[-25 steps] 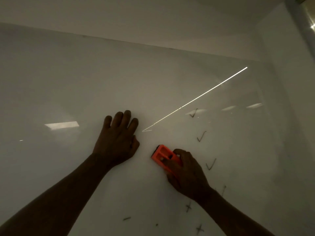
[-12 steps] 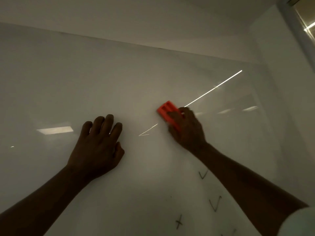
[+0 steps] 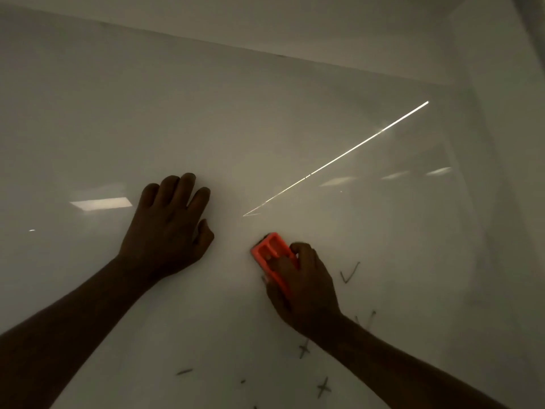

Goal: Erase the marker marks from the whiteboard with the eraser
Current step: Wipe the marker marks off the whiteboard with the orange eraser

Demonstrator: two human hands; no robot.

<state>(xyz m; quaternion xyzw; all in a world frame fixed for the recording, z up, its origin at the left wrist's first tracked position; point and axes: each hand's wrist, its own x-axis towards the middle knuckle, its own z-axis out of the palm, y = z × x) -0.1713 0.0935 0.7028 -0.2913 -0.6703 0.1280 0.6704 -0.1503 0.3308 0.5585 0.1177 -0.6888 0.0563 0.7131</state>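
A large whiteboard (image 3: 265, 119) fills the view in dim light. My right hand (image 3: 306, 287) grips an orange eraser (image 3: 269, 250) and holds it flat against the board at lower centre. A dark check mark (image 3: 349, 273) sits just right of that hand. A cross mark (image 3: 303, 349) and another cross (image 3: 323, 387) lie below it, and a short dash (image 3: 184, 371) is lower left. My left hand (image 3: 169, 228) rests on the board to the left of the eraser, its fingers pointing up the board.
A bright thin light streak (image 3: 339, 157) runs diagonally across the board's upper right. A white wall (image 3: 501, 84) meets the board's right edge. Ceiling-light reflections (image 3: 101, 203) show on the glossy surface.
My right hand has swept the eraser from high near the light streak back down to lower centre. The upper check marks seen a second ago are gone. My left hand stays on the board.
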